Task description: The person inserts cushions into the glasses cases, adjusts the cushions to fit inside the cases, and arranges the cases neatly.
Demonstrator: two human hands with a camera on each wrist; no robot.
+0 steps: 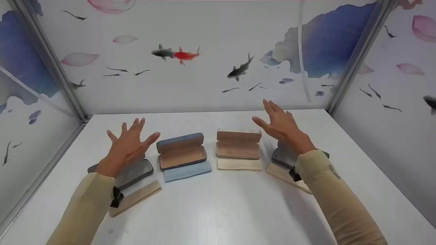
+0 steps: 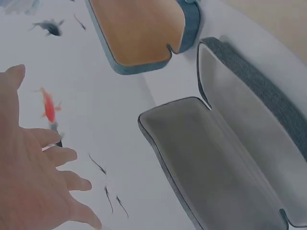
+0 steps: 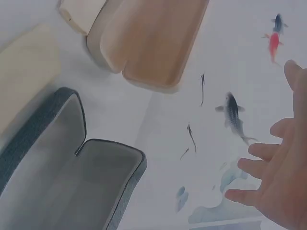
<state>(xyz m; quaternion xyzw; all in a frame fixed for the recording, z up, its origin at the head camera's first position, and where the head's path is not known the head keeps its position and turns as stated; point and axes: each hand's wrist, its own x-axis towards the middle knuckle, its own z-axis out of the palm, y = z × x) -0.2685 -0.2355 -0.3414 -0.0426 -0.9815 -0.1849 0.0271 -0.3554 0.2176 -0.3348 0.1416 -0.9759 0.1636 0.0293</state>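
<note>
Both hands have nothing in them here. The left hand [image 1: 126,146] is splayed wide, thumb way out from the fingers, palm hanging above the grey case on the left end [image 1: 138,173]. The left wrist view shows a clear gap between hand and case, so no contact. Same deal with the right hand [image 1: 284,126]: fingers straight and apart, thumb stuck out, up near the grey case on the right end [image 1: 284,157] and not touching it in the right wrist view. Between those two sit a blue case [image 1: 184,157] and a cream case [image 1: 238,150], both with lids up. In front of the four there's a tan cloth [image 1: 139,198], a blue cloth [image 1: 188,171], a cream cloth [image 1: 239,165] and a beige cloth [image 1: 281,173], all lying on the white table [image 1: 211,211].
</note>
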